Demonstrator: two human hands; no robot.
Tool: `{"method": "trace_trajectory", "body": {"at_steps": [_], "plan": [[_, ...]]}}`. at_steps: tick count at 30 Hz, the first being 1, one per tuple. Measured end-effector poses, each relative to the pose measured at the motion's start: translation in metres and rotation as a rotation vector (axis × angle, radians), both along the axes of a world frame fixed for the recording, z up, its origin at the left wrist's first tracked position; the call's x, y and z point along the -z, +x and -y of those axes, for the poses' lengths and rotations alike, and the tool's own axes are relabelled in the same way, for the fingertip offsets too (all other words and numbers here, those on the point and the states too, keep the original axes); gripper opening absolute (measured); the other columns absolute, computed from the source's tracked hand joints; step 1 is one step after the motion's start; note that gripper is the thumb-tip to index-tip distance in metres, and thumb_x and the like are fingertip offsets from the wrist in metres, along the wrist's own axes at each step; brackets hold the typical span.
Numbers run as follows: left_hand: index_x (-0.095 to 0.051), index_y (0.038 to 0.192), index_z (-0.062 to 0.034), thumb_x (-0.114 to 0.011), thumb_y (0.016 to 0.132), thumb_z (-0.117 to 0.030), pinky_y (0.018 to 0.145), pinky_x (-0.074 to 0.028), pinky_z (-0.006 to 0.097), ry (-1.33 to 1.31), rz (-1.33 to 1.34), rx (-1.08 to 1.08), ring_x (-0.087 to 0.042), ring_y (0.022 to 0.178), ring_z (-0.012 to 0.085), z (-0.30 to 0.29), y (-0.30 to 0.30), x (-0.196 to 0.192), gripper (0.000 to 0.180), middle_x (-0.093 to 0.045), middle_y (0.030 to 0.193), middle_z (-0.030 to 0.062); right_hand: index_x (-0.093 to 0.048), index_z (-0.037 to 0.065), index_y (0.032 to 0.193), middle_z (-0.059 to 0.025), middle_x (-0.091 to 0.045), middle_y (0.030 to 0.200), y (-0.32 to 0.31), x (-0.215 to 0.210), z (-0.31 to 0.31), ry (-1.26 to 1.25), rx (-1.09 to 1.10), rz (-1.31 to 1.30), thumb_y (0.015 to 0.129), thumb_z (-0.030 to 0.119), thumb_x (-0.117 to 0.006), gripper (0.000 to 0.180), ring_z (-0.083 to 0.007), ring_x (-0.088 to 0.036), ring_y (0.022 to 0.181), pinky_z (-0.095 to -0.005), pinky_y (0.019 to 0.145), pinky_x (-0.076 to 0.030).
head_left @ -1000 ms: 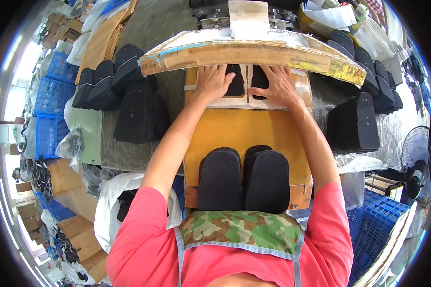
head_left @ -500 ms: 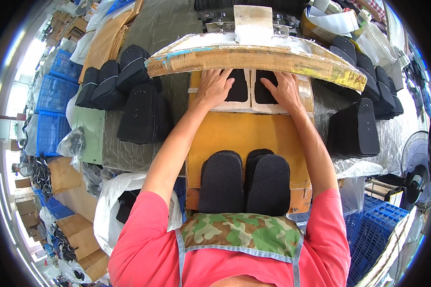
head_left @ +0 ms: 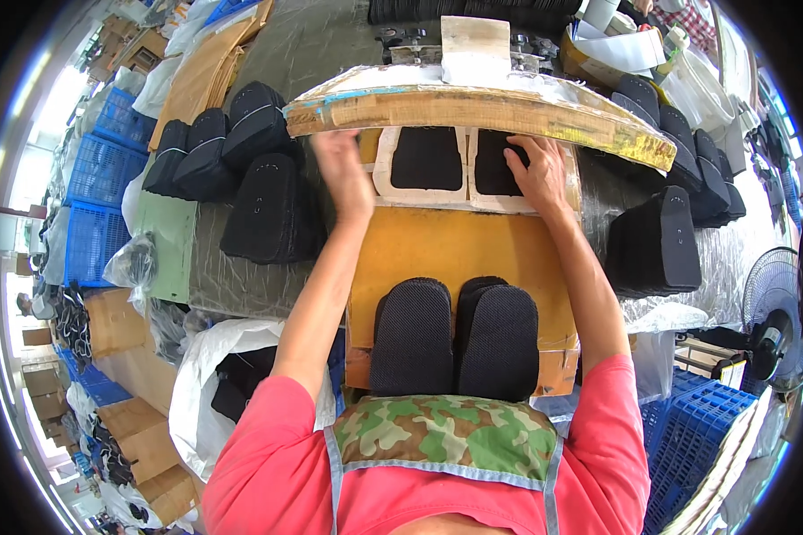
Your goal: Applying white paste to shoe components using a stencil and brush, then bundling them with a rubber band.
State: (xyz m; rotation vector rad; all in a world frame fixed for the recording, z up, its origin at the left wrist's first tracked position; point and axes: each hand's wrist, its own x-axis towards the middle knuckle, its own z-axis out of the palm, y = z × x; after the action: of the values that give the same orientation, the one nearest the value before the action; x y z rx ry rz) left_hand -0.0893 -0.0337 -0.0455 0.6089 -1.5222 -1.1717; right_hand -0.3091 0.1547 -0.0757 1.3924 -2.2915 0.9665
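Black insert pieces: two black foam pieces (head_left: 428,158) sat side by side in a cream cutting frame (head_left: 385,169) at 12 o'clock from your chest, tucked under the press beam so they lined up with it.
Right hand: your right hand (head_left: 535,174) lay flat on the right-hand black piece (head_left: 493,168), fingers spread and not closed around anything; I judged you were pressing it to keep it seated in its opening.
Left hand: your left hand (head_left: 343,174) was at 11 o'clock, at the frame's left edge, blurred and raised on edge. I could not tell whether it gripped the frame or was loose.
Press beam: a curved, worn cardboard-faced beam (head_left: 473,111) spanned just beyond your fingers, with a pale block (head_left: 476,49) on top.
Work board: an orange-brown board (head_left: 459,254) carried the frame, giving a flat bed directly before you.
Finished stack: two stacks of textured black soles (head_left: 455,339) stood at 6 o'clock, touching each other, near your camouflage apron (head_left: 442,437), likely kept close for easy reach.
Surroundings: more black sole stacks (head_left: 259,192) lay at 10 o'clock and others (head_left: 660,236) at 2 o'clock; blue crates (head_left: 98,178) sat at 9 o'clock, a fan (head_left: 776,316) at 3 o'clock.
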Motion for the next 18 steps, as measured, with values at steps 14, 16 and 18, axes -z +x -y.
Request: {"method": "trace_trajectory", "body": {"at_steps": [14,16,18], "plan": [[-0.052,0.115,-0.0038,-0.034,0.105,-0.036,0.114,-0.023,0.041,-0.064,0.229,0.278,-0.035,0.139,0.0292,-0.045,0.099,-0.024,0.038,-0.032,0.153,0.0232,-0.066,0.007,0.109,-0.0109,-0.067,0.100,0.098,-0.172,-0.084,0.282,-0.725,0.357,0.081,0.008,-0.070,0.028,-0.0331,-0.063,0.097,-0.0413,0.088,-0.049],[-0.054,0.107,-0.0039,-0.039,0.104,-0.030,0.111,-0.027,0.039,0.073,0.244,0.290,-0.035,0.139,0.0276,-0.049,0.105,0.007,0.030,-0.029,0.154,0.0229,-0.062,0.008,0.116,-0.0129,-0.066,0.108,0.078,-0.164,-0.057,0.207,-0.555,0.188,0.085,0.010,-0.066,0.031,-0.0338,-0.061,0.104,-0.0434,0.094,-0.045],[-0.056,0.101,-0.0037,-0.047,0.099,-0.015,0.092,-0.044,0.034,0.074,0.380,0.249,-0.053,0.113,0.0191,-0.050,0.103,0.023,0.014,-0.031,0.155,0.0206,-0.059,0.008,0.123,-0.0144,-0.062,0.120,0.035,-0.150,-0.010,0.145,-0.418,-0.065,0.089,0.016,-0.063,0.035,-0.0333,-0.055,0.115,-0.0445,0.100,-0.039]]}}
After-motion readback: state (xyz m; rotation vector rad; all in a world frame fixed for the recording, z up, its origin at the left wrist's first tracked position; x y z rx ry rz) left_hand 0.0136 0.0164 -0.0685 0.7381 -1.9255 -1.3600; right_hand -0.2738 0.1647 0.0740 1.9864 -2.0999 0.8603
